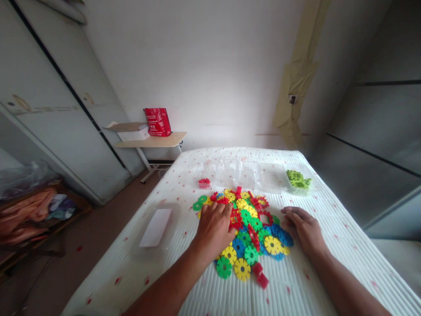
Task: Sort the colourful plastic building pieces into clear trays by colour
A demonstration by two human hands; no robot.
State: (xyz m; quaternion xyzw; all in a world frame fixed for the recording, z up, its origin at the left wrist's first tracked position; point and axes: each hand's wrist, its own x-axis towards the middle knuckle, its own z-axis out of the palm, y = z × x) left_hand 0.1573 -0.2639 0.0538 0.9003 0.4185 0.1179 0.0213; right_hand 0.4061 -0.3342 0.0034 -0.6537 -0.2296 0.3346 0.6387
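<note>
A loose pile of plastic building pieces lies on the table, with notched discs in yellow (pixel 242 269), green (pixel 224 267) and blue (pixel 238 248). My left hand (pixel 213 224) reaches over the pile's left side, fingers bent down among red pieces (pixel 222 200); its fingertips are partly hidden, and what they grip cannot be made out. A red lattice piece (pixel 235 219) is beside its thumb. My right hand (pixel 304 226) rests on the table just right of the pile, fingers curled together with nothing visible in them. Nearest to it are overlapping blue discs (pixel 284 236).
Behind the pile stands a row of clear containers (pixel 226 174), one with small red pieces (pixel 204 183), another with light green pieces (pixel 297 179). A translucent lid (pixel 138 252) with a white card (pixel 156 228) lies left. A side table (pixel 177 138) holds a red bag (pixel 158 122).
</note>
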